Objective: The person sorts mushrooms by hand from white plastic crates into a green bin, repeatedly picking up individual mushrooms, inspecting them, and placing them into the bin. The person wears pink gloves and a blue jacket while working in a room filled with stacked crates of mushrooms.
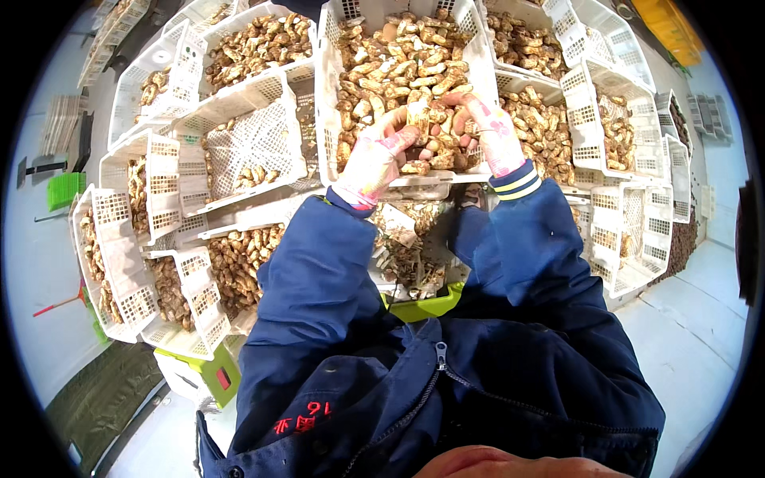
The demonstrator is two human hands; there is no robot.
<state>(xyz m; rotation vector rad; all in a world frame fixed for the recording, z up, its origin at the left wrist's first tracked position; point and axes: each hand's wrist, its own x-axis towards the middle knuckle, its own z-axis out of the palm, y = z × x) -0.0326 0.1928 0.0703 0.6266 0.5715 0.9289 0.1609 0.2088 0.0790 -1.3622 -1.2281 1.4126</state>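
Observation:
Both my hands are over a white plastic crate (325, 95) heaped with pale brown mushrooms (422, 68). They wear white gloves with pink patches, and the fingertips look bare. My left hand (376, 158) pinches a stubby mushroom (418, 117) between thumb and fingers at the crate's near side. To its right, my right hand (492, 131) has its fingers curled in toward the same spot, close to that mushroom. What lies under the right fingers is partly hidden. More mushrooms lie directly below both hands.
Slotted white crates of mushrooms flank me; one on the left (295, 151) holds only a few. Below my hands, a green-rimmed bin (426, 309) contains scraps and trimmings. A green and white box (203, 378) stands at lower left. A yellow crate (668, 28) sits far right.

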